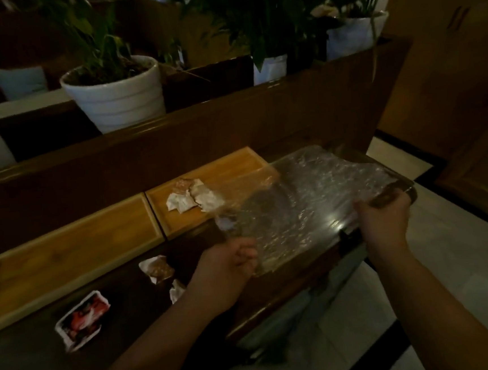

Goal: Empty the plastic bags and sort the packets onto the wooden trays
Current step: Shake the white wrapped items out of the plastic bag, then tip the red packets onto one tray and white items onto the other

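We see a dark wooden table (125,322) carrying two wooden trays: the left tray (71,253) bare, the right tray (207,182) holding a heap of small pale packets (192,196). Over the table's right end we see a clear plastic bag (311,196) stretched out, left hand (229,263) fisted on its near corner, right hand (384,219) gripping its right edge. Loose on the table: a red-printed packet (82,318), a brown-and-white packet (157,269), and a white packet (176,289) beside the left wrist.

Both hands (232,262) (384,219) gripping clear plastic bag (306,197) (crinkled, blurred); packets (192,196) on right tray (235,165).
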